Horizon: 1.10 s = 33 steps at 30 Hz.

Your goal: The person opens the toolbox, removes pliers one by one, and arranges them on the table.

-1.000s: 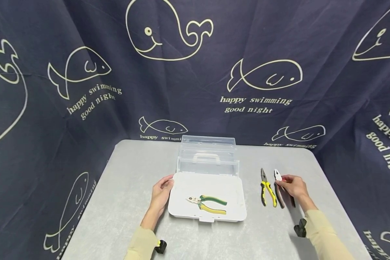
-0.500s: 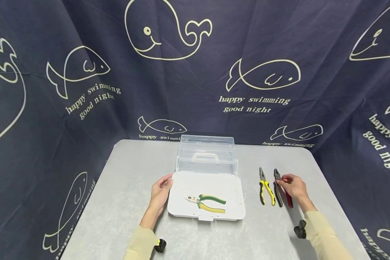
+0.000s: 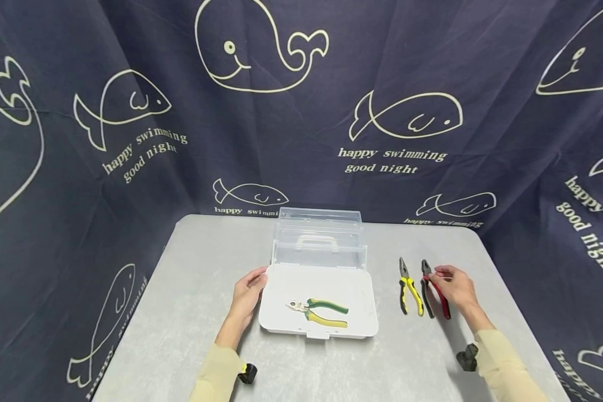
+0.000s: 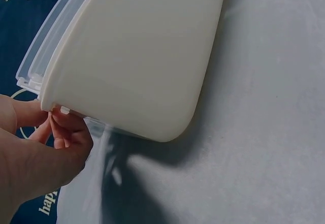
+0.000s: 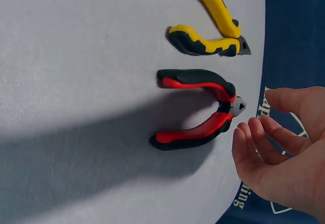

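Note:
A white toolbox [image 3: 276,287] stands mid-table with its clear lid [image 3: 321,254] raised behind. Across the white top lie pliers [image 3: 326,315] with one green and one yellow handle. My left hand [image 3: 246,293] pinches the box's left rim near the back corner; the left wrist view has its thumb and fingers at the white edge [image 4: 117,56]. My right hand [image 3: 454,286] hovers beside the head of red-and-black pliers [image 3: 441,298], fingers loosely bent and parted. In the right wrist view a gap separates those pliers [image 5: 195,132] from the hand [image 5: 289,153].
Left of the red-and-black pliers lie long-nose pliers [image 3: 411,290] with yellow-and-black handles. The grey table [image 3: 206,251] has rounded back corners. A dark blue curtain [image 3: 311,139] printed with whales and fish hangs behind and at both sides.
The red-and-black pliers, tilted in my right hand's fingers a second ago, now lie flat on the table, let go. The right fingers have parted. My left hand stays at the box.

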Each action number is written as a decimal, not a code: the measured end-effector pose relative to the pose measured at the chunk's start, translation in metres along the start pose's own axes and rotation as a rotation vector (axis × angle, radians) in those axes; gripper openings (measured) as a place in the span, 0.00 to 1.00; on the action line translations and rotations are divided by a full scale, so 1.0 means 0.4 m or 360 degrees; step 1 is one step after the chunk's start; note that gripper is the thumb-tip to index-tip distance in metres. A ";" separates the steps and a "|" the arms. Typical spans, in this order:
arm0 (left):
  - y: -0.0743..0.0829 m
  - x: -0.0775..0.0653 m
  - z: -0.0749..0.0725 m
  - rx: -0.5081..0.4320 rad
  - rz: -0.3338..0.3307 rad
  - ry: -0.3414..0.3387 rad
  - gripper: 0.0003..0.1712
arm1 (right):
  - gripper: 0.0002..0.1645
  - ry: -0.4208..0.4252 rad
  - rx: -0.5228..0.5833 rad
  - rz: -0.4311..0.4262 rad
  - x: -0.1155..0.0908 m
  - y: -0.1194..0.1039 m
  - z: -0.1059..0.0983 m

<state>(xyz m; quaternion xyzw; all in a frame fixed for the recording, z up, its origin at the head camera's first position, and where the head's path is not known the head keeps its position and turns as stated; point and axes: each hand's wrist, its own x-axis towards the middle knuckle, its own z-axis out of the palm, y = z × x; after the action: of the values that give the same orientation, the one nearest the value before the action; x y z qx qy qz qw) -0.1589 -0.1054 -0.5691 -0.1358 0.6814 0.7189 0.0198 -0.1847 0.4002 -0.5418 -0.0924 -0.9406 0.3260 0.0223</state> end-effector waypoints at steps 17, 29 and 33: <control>0.010 0.005 0.006 -0.0001 -0.0130 0.0023 0.21 | 0.23 0.0007 0.0081 -0.0171 -0.023 -0.050 0.001; 0.012 0.005 0.008 -0.0002 -0.0103 0.0038 0.21 | 0.22 0.0030 0.0160 -0.0299 -0.046 -0.107 0.005; 0.015 0.004 0.008 0.0007 -0.0085 0.0010 0.22 | 0.21 0.0048 0.0180 -0.0353 -0.054 -0.127 0.007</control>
<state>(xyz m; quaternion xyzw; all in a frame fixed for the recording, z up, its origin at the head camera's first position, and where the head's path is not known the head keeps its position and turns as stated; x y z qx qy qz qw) -0.1622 -0.1028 -0.5636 -0.1563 0.6791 0.7162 0.0371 -0.1717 0.3553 -0.5124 0.0086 -0.9247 0.3726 0.0776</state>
